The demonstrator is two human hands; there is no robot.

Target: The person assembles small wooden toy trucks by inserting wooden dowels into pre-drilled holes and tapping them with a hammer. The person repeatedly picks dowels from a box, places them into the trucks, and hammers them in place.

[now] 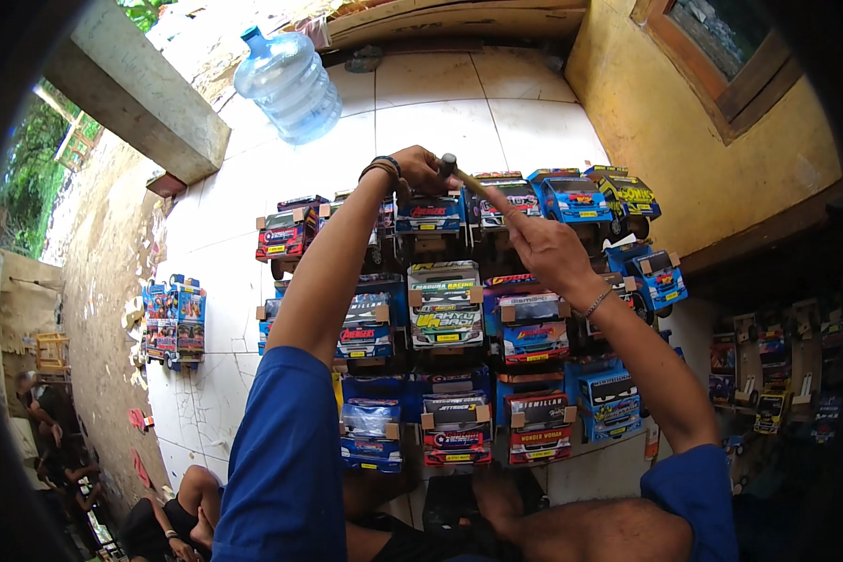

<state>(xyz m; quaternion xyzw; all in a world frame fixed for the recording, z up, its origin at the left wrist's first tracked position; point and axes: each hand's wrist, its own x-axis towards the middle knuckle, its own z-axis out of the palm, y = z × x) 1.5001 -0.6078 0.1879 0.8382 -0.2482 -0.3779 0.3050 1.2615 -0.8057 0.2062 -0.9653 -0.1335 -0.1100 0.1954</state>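
Note:
My right hand [554, 251] is closed round the wooden handle of a hammer [450, 166], its index finger lying along the handle. The dark hammer head is right beside the fingers of my left hand [420, 170]. That hand is bent over the top of a blue toy truck [429, 217] in the far row. Its fingers are curled together, and whatever they pinch is too small to make out. Close by on the right stand a dark toy truck [502, 204] and a bright blue toy truck [574, 199].
More toy trucks stand in rows nearer me, among them a white-fronted truck [445, 314] and a red truck [540, 429]. A stack of trucks [175, 321] is at the left. A water jug [290, 86] stands beyond. Another person [173, 520] sits at lower left.

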